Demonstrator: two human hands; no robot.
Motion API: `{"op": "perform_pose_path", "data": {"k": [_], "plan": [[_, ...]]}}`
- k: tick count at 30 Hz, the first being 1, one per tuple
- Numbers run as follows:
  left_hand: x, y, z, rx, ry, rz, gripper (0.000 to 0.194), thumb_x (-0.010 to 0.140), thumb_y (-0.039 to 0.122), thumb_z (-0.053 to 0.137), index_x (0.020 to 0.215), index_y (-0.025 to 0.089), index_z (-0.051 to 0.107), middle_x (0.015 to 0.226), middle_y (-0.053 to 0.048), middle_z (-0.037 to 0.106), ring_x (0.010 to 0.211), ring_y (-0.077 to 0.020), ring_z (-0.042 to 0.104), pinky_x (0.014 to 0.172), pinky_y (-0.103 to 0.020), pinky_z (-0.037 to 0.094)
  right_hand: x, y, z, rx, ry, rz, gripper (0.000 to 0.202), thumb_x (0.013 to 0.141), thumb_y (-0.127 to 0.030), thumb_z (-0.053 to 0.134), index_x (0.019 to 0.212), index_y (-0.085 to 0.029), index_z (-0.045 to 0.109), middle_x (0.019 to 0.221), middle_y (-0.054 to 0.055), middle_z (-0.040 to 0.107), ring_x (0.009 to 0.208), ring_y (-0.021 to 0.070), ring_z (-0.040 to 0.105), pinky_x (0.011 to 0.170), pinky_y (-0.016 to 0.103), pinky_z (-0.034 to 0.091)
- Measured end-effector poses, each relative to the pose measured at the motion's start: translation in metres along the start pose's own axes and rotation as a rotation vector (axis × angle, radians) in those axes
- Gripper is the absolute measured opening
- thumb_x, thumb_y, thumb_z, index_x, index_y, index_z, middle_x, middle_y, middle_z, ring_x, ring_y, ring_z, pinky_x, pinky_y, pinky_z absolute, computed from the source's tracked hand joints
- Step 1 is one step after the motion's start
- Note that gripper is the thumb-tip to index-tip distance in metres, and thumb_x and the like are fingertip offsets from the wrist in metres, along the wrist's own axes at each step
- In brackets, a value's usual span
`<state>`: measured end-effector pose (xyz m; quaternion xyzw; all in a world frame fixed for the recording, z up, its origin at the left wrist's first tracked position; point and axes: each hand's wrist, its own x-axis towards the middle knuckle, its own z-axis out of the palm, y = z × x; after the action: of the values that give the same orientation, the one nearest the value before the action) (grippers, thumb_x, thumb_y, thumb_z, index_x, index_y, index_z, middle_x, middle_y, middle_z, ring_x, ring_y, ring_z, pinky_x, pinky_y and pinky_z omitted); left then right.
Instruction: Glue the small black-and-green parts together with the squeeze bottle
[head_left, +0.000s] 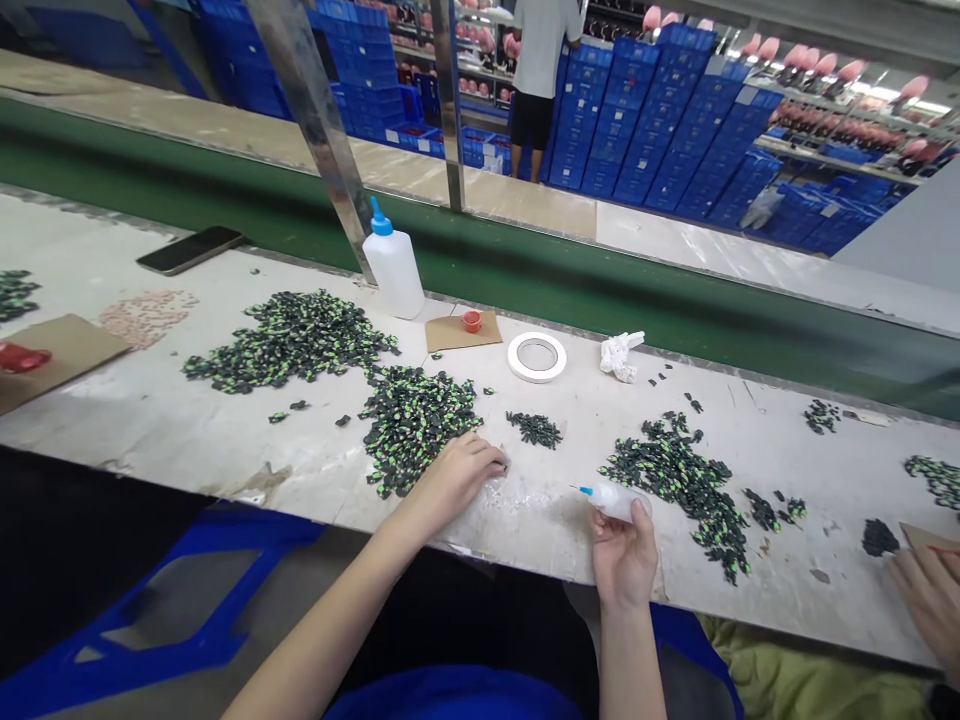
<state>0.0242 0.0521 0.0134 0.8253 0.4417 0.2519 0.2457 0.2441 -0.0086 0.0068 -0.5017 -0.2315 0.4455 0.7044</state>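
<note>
My left hand rests low on the table with its fingers pinched together; a dark speck shows at the fingertips, too small to name. Beside it lies a heap of small black-and-green parts. A smaller pile of dark parts sits just beyond the fingers. In my right hand is a small white squeeze bottle with a blue needle tip, held tilted and pointing left. Right of that bottle spreads another heap of black-and-green parts.
Along the table's back stand a white bottle with blue cap, a cardboard piece with a red cap, a tape roll and crumpled tissue. A phone lies left. Another person's hand is at right.
</note>
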Motion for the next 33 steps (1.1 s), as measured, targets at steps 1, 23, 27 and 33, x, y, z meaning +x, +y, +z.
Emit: {"op": "perform_pose_path", "data": {"k": [1,23,27,33], "plan": [[-0.001,0.002,0.004,-0.032,0.005,0.018,0.019,0.091,0.018,0.049,0.093,0.02,0.068,0.087,-0.006,0.07,0.087,-0.0212,0.057,0.081,-0.035,0.045,0.0,0.0,0.001,0.004,0.028,0.002,0.027,0.069,-0.045,0.07,0.073,-0.02,0.059,0.061,-0.003,0.06,0.045,0.0106,0.047,0.04,0.024,0.038],[-0.022,0.012,0.043,-0.116,0.333,0.022,0.014,0.091,0.025,0.057,0.102,0.02,0.065,0.084,-0.004,0.074,0.082,-0.0196,0.067,0.075,-0.033,0.049,-0.005,-0.001,0.012,-0.609,0.025,-0.085,0.041,0.066,-0.055,0.069,0.06,-0.016,0.057,0.053,-0.001,0.055,0.05,0.0138,0.049,0.048,0.026,0.041],[-0.021,0.014,0.042,-0.13,0.361,0.004,0.015,0.09,0.026,0.059,0.103,0.021,0.063,0.081,-0.002,0.075,0.079,-0.0185,0.068,0.073,-0.032,0.05,-0.004,-0.003,0.016,-0.688,-0.023,-0.097,0.039,0.069,-0.053,0.065,0.057,-0.018,0.055,0.05,-0.002,0.053,0.048,0.0134,0.047,0.047,0.025,0.039],[-0.02,0.015,0.04,-0.142,0.374,-0.021,0.016,0.087,0.023,0.063,0.103,0.021,0.062,0.08,0.0,0.076,0.079,-0.0177,0.069,0.075,-0.032,0.05,-0.004,-0.003,0.017,-0.748,-0.037,-0.075,0.04,0.07,-0.054,0.063,0.059,-0.017,0.056,0.05,-0.002,0.053,0.049,0.0134,0.046,0.047,0.024,0.037]]}}
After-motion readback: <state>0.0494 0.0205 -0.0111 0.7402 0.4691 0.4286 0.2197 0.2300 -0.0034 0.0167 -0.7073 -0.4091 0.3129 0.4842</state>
